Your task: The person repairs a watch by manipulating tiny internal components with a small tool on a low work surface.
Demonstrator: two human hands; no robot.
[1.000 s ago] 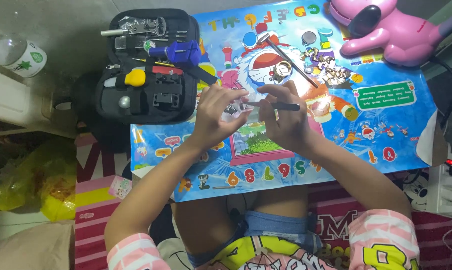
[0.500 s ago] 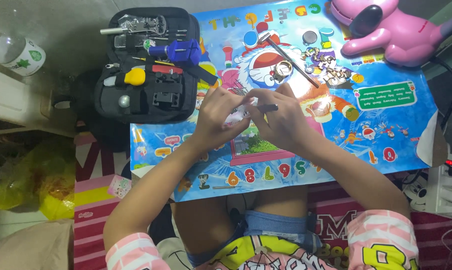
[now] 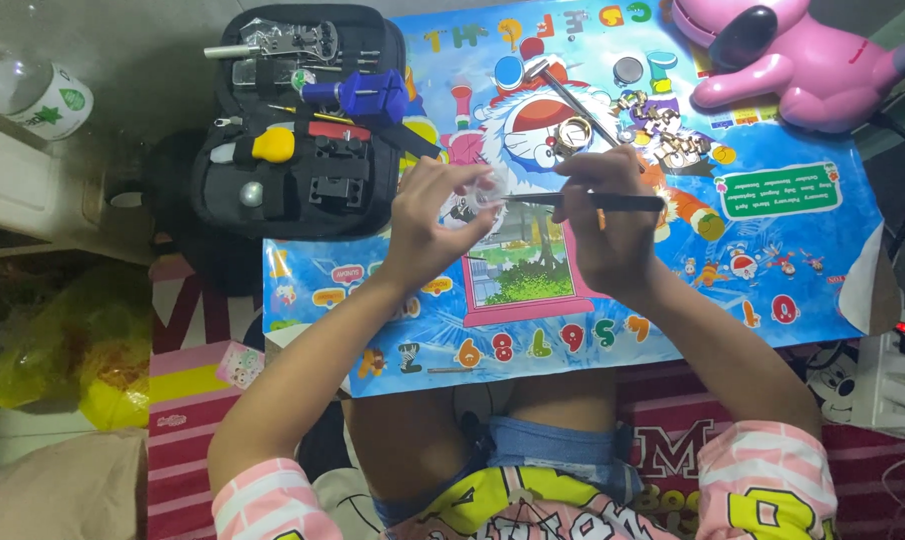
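My left hand pinches a small clear piece over a colourful cartoon mat; what the piece is cannot be told. Beside it, my right hand grips a thin black tool held level, tip pointing left at the clear piece. Just beyond my hands lie a round watch case, a small hammer and a metal watch bracelet.
An open black tool case with a blue tool and a yellow-handled one lies at the mat's far left. A pink toy-shaped lamp stands far right. A white cup, a yellow bag and a power strip flank the table.
My right hand has shifted a little to the right, so the hands are slightly further apart and more of the black tool shows. The left hand has barely moved.
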